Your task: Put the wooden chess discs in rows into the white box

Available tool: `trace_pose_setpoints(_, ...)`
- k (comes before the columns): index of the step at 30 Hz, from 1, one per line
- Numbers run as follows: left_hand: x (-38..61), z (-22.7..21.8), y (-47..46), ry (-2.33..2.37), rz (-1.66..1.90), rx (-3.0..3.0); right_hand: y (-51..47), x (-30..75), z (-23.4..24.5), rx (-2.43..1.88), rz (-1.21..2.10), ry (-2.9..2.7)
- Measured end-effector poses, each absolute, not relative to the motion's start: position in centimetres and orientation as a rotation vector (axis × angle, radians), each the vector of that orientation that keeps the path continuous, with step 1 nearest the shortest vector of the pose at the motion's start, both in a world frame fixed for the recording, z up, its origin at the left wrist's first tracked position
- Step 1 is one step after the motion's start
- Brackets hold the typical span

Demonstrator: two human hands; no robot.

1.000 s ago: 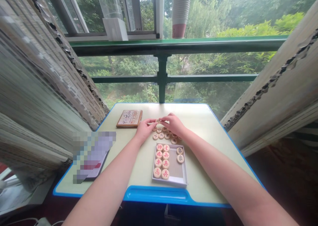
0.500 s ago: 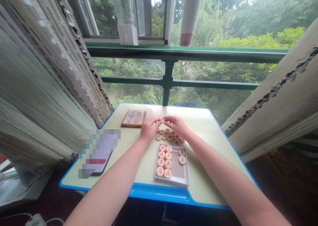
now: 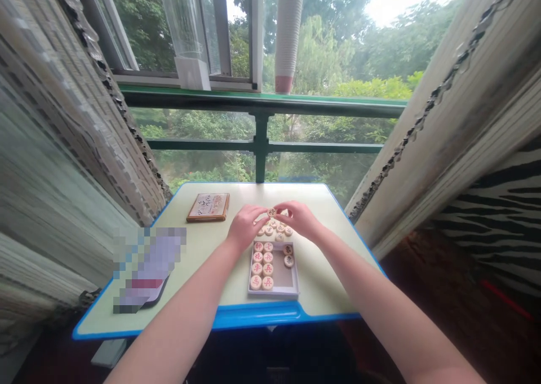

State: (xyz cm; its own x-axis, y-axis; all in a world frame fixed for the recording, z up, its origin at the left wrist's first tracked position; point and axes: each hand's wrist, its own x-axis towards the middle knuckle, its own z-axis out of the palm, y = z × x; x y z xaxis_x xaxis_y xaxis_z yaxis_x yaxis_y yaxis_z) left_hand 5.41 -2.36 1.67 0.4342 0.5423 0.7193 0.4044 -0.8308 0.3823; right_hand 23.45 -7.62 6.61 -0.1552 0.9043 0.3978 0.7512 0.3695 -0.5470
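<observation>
My left hand [image 3: 244, 226] and my right hand [image 3: 298, 219] meet over a loose heap of round wooden chess pieces [image 3: 275, 229] on the pale desk [image 3: 203, 260]. Together their fingertips pinch one chess piece [image 3: 271, 211] held just above the heap. Nearer me lies a shallow white box [image 3: 291, 280] with several pieces laid in columns, most marked in red, two at its right side marked dark.
A wooden box lid [image 3: 208, 206] lies at the desk's far left. A blurred-out flat object [image 3: 146, 268] rests near the left front corner. Bamboo blinds [image 3: 63, 147] flank both sides, and a green railing [image 3: 262, 142] and window stand behind the desk.
Both hands have stayed together on the one piece over the heap. The camera has swung to the right, so the desk sits further left in view.
</observation>
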Motion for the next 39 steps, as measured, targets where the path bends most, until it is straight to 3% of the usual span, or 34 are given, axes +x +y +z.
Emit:
trace_pose_setpoints(18,5.6,2.7,-5.2,0.711,0.95,2.55,-12.0,24.5,5.1,-1.453,0.516,-1.807)
trace_pose_setpoints(39,6.8,2.5,-5.9,0.637,0.779,2.501,-15.6,24.3,2.7,-1.576,0.335,-1.697)
